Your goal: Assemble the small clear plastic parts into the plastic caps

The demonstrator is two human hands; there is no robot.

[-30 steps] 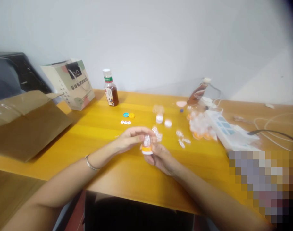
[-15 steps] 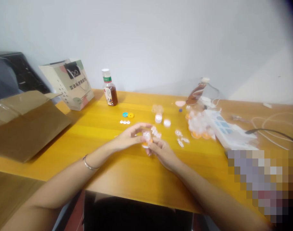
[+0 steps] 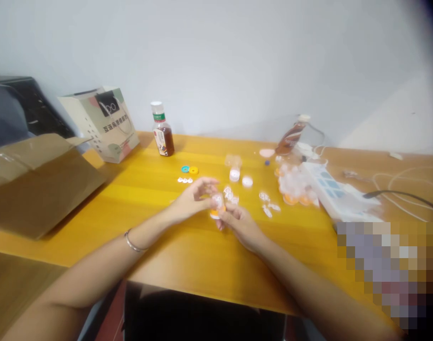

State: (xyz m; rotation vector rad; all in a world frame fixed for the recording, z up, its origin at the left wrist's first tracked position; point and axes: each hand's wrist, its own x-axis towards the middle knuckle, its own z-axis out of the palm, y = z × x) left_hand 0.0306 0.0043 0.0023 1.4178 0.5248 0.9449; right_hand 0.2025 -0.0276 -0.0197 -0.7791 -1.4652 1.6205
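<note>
Close to the table's front, my right hand (image 3: 241,225) pinches a small container (image 3: 217,211) with a clear top, an orange band and a white base. My left hand (image 3: 197,196) curls at its upper left side, thumb against the clear top and index finger lifted away. Blur hides exactly where the other left fingertips touch. White perforated pieces (image 3: 230,194) lie just beyond the hands, with more white flat pieces (image 3: 268,203) to the right. Two white round caps (image 3: 247,182) sit farther back. A blue ring (image 3: 185,169) and a yellow ring (image 3: 193,170) lie behind several small white pieces (image 3: 185,180).
A cardboard box (image 3: 49,189) and a paper bag (image 3: 112,125) stand left. One drink bottle (image 3: 163,137) is upright at the back; another bottle (image 3: 291,137) tilts at right. Nearby are a clear bag with orange items (image 3: 296,184), a white power strip (image 3: 330,184) and cables (image 3: 397,192).
My left index finger has lifted and drawn slightly back from the container's top. My right hand and the container stay almost in place.
</note>
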